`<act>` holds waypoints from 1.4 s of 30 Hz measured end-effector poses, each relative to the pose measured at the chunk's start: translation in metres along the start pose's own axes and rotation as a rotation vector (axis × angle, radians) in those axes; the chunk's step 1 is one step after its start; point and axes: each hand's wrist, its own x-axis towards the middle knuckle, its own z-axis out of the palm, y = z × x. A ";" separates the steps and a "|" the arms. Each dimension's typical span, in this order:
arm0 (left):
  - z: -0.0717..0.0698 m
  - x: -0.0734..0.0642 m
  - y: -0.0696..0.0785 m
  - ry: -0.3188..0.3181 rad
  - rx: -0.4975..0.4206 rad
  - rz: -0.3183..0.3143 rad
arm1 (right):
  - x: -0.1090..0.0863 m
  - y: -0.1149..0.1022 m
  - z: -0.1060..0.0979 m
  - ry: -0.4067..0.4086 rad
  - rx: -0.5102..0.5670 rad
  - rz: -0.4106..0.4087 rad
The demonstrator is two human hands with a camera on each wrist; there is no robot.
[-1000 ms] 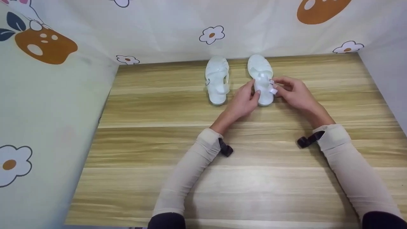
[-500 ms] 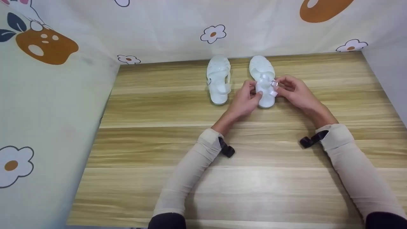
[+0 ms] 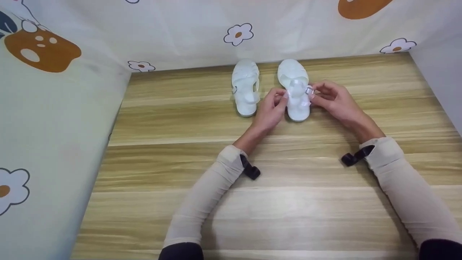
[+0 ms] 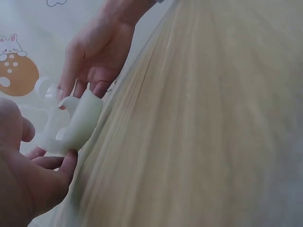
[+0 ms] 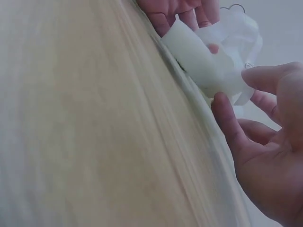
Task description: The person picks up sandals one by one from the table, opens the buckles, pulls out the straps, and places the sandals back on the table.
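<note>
Two pale, glossy jelly sandals stand side by side on the wooden table, toes toward the back. The right-hand sandal (image 3: 298, 112) lies between both hands. My left hand (image 3: 269, 110) holds its left edge, thumb and fingertips close together at the side. On the other side, my right hand (image 3: 334, 99) pinches the strap near a small metal buckle (image 3: 309, 90). In the right wrist view, the right thumb presses beside the buckle and another fingertip rests at the heel (image 5: 208, 78). The other sandal (image 3: 246, 107) stands untouched to the left.
The wooden table (image 3: 288, 216) stretches toward the person. Behind the sandals rises a pale wall covering (image 3: 187, 36) printed with flowers and orange fruit, close to their toes. Further walls border the table on the left and right.
The left thumb has moved off the sandal's insole to its left edge. The right hand keeps its grip near the buckle. The head view has shifted slightly.
</note>
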 end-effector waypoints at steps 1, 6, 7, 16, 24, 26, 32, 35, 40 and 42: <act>-0.001 -0.001 0.000 0.006 -0.007 0.007 | -0.001 0.000 0.001 0.000 0.014 -0.006; -0.004 -0.010 -0.002 0.016 -0.047 0.038 | -0.012 -0.001 0.004 -0.026 0.057 -0.027; -0.004 -0.012 -0.001 0.014 -0.052 0.052 | -0.015 -0.001 0.004 -0.029 0.047 -0.033; -0.012 -0.038 0.002 0.004 -0.066 0.119 | -0.038 -0.007 0.010 -0.087 -0.023 -0.107; -0.020 -0.058 0.005 0.044 -0.103 0.034 | -0.052 -0.009 0.018 -0.147 -0.044 -0.089; -0.021 -0.062 0.004 0.043 -0.129 0.025 | -0.054 -0.009 0.020 -0.153 -0.047 -0.074; -0.026 -0.075 0.002 0.054 -0.106 0.025 | -0.060 -0.009 0.025 -0.184 -0.057 -0.066; -0.028 -0.080 0.002 0.045 -0.097 0.027 | -0.063 -0.010 0.025 -0.202 -0.086 -0.074; -0.032 -0.080 0.000 -0.021 0.003 0.050 | -0.065 -0.014 0.023 -0.225 -0.200 -0.041; -0.035 -0.078 -0.001 -0.054 0.063 0.063 | -0.065 -0.014 0.021 -0.240 -0.244 -0.016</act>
